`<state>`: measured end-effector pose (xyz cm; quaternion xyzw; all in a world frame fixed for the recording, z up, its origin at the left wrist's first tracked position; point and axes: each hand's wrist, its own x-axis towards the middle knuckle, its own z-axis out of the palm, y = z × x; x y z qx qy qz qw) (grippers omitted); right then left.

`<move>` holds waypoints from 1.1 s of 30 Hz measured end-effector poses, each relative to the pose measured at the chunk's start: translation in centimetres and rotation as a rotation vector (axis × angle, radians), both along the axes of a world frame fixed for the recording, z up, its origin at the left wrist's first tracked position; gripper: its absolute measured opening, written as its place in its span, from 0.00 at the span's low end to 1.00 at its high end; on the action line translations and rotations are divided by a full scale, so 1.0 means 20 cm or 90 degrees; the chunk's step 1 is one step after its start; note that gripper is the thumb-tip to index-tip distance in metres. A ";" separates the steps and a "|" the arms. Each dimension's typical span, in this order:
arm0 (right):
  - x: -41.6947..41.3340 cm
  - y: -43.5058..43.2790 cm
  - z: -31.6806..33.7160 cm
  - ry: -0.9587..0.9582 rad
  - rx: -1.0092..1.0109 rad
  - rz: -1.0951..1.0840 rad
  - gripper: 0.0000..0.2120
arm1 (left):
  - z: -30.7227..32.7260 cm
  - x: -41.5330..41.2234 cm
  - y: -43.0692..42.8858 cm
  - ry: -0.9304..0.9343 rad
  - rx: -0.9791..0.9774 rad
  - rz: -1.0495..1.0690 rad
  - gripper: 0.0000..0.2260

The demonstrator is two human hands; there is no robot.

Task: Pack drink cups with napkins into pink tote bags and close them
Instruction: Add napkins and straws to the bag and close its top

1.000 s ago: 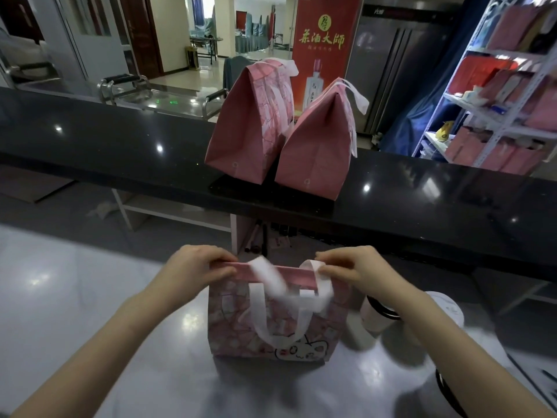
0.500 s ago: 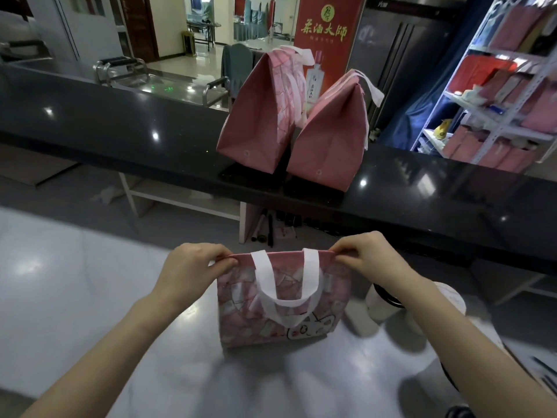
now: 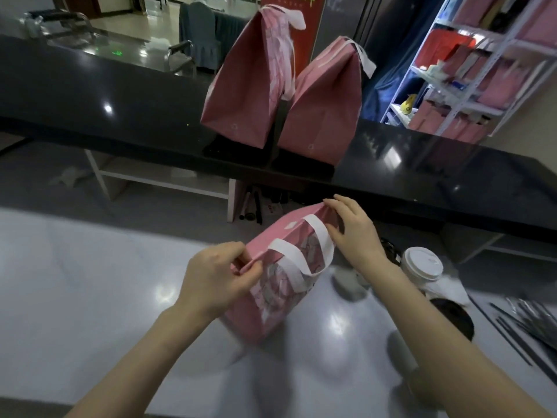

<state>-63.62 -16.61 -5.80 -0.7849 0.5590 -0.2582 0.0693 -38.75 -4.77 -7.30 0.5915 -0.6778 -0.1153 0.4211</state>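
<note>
Fingers point(image 3: 233, 252) pinch tote bag point(image 3: 259, 309) ends; top edge runs near-left to far-right.

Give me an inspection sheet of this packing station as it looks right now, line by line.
Surface: glossy white table, light reflections.
Job's things: pink tote bag tilted between the hands, top edges together; white-lidded cup to its right; closed tote and second closed tote on black counter.
Clutter: dark sticks at the right edge, blurred.
Grippers: left hand pinches the bag's near top corner; right hand pinches the far corner.
Cables: nothing seen.
Surroundings: shelf with pink and red bags.
</note>
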 end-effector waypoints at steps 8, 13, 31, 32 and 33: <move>-0.07 0.31 -0.10 -0.115 0.006 -0.007 0.12 | -0.05 -0.18 0.12 0.064 0.022 0.079 0.11; -0.09 0.62 -0.22 -0.218 0.118 0.006 0.06 | -0.03 -0.34 0.29 0.055 0.001 0.137 0.13; 0.07 0.88 -0.59 -0.277 0.291 0.076 0.50 | -0.53 -0.17 0.46 0.183 0.260 -0.015 0.51; 0.08 0.88 -0.59 -0.282 0.279 0.067 0.49 | -0.53 -0.18 0.45 0.205 0.259 -0.011 0.52; 0.10 0.89 -0.59 -0.289 0.266 0.058 0.47 | -0.52 -0.19 0.45 0.224 0.255 0.000 0.53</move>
